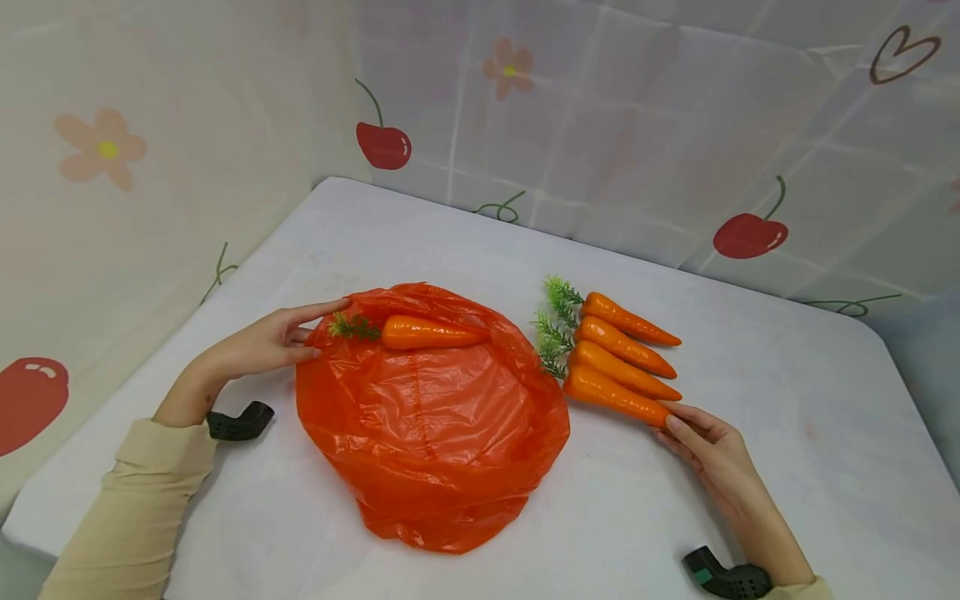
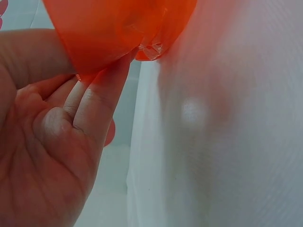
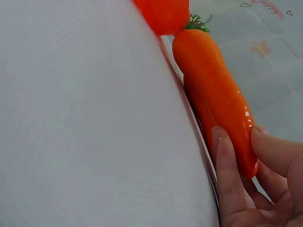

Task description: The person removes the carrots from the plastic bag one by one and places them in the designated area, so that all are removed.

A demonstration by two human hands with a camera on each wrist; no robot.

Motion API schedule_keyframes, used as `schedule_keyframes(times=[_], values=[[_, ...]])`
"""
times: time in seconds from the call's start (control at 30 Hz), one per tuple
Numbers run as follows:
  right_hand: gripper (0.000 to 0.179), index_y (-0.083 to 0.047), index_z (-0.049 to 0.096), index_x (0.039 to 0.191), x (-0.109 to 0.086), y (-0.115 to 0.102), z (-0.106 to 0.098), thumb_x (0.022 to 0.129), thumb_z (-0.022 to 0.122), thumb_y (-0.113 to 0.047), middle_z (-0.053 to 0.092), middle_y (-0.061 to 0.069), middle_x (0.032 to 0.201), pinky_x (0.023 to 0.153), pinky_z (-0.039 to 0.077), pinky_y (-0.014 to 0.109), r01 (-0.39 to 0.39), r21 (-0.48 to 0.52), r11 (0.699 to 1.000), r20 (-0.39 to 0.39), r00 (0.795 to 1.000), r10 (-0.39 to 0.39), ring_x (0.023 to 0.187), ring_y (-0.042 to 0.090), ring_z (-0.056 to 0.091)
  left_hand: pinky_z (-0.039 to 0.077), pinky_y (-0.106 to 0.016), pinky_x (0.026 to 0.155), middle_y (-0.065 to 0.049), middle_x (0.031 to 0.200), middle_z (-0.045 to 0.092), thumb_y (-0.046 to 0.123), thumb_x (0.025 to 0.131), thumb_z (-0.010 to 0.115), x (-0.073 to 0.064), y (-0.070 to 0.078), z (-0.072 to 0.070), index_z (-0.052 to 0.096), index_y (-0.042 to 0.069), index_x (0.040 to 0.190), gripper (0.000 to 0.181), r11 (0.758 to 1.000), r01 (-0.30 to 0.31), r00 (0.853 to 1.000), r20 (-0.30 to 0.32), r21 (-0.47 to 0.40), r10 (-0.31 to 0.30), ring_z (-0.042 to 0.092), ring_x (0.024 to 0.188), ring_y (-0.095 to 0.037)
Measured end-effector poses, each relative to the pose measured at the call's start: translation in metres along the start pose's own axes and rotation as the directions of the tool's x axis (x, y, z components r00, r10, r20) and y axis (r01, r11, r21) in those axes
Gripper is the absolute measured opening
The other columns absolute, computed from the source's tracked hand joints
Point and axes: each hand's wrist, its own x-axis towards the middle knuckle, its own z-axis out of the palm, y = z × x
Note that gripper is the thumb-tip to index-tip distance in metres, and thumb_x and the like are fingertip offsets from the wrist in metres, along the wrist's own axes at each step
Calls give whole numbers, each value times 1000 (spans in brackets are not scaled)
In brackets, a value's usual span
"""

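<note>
An orange-red plastic bag (image 1: 450, 500) lies spread with its mouth facing up. Inside it, near the far rim, lies a carrot (image 1: 431, 332) with green leaves. My left hand (image 1: 258, 342) holds the bag's left rim; in the left wrist view the fingertips go behind the orange film (image 2: 118, 28). Right of the bag, several carrots (image 1: 622, 348) lie side by side, leafy ends toward the bag. My right hand (image 1: 708, 450) pinches the tip of the nearest carrot (image 3: 213, 85) between thumb and fingers. This carrot's leafy end is close to the bag's right rim.
A white-covered table (image 1: 810, 433) lies beneath everything. Behind it and at the left hangs a pale curtain (image 1: 622, 142) printed with cherries and flowers. A black device (image 1: 242, 422) sits at the left wrist and another (image 1: 727, 575) at the right wrist.
</note>
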Motion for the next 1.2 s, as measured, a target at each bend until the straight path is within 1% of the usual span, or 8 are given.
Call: schedule_keyframes(times=[0.13, 0.23, 0.37, 0.57, 0.73, 0.8, 1.0, 1.2], values=[[20, -16, 68, 105, 1, 1, 2, 92, 59, -5, 60, -4, 105, 79, 50, 25, -4, -125, 992, -46, 999, -1, 92, 9, 63, 50, -28, 81, -15, 149, 26, -11, 87, 54, 0, 0, 0, 32, 6, 146, 65, 1000, -6, 1000, 2, -5, 6, 45, 118, -33], [20, -8, 66, 111, 0, 1, 2, 92, 61, -10, 62, -8, 103, 75, 51, 23, -7, -250, 968, -84, 996, -14, 87, 9, 65, 50, -27, 82, -15, 149, 26, -11, 87, 54, 0, 0, 0, 31, 6, 146, 65, 1000, -10, 1000, 1, -2, 10, 43, 120, -34], [35, 7, 57, 120, 0, 1, 2, 92, 62, -14, 62, -9, 100, 72, 52, 22, -15, -353, 936, -109, 994, -25, 79, 13, 67, 48, -28, 84, -15, 149, 26, -12, 87, 53, 0, 0, 1, 32, 6, 146, 65, 1000, -10, 1000, 2, -3, 10, 38, 125, -34], [46, 11, 52, 123, 0, 0, 5, 89, 66, -15, 59, -9, 105, 74, 51, 21, -56, -370, 927, -141, 990, 4, 79, 14, 68, 48, -29, 85, -15, 149, 26, -12, 86, 53, 0, -1, 1, 32, 6, 146, 65, 1000, -5, 1000, -1, -7, 5, 35, 127, -34], [54, 9, 50, 127, 1, 0, 7, 88, 67, -24, 52, 0, 115, 76, 51, 22, -109, -432, 895, -178, 983, 33, 81, 14, 68, 49, -29, 83, -15, 149, 26, -12, 86, 54, 0, -1, 1, 32, 6, 146, 66, 1000, 1, 1000, 1, -17, -1, 40, 123, -35], [55, 11, 49, 127, 1, -1, 8, 89, 66, -25, 54, 0, 113, 76, 50, 21, -108, -461, 881, -182, 983, 26, 80, 14, 68, 49, -29, 83, -15, 149, 25, -12, 86, 54, 1, -2, 1, 32, 6, 146, 66, 1000, 3, 1000, 3, -18, -3, 41, 122, -36], [55, 14, 47, 127, 4, -2, 7, 91, 64, -23, 59, -6, 103, 75, 49, 16, -89, -481, 872, -182, 983, 0, 76, 14, 68, 48, -27, 84, -16, 149, 26, -10, 87, 55, 1, -4, 0, 32, 6, 146, 65, 1000, -15, 1000, 5, 2, 15, 35, 126, -36], [53, 13, 47, 128, 5, -1, 8, 91, 63, -22, 52, 12, 115, 73, 51, 19, -104, -491, 865, -201, 980, 4, 74, 14, 68, 48, -27, 85, -15, 150, 25, -10, 87, 55, 2, -4, 1, 32, 6, 146, 65, 1000, -21, 1000, 10, -9, 22, 31, 129, -35]])
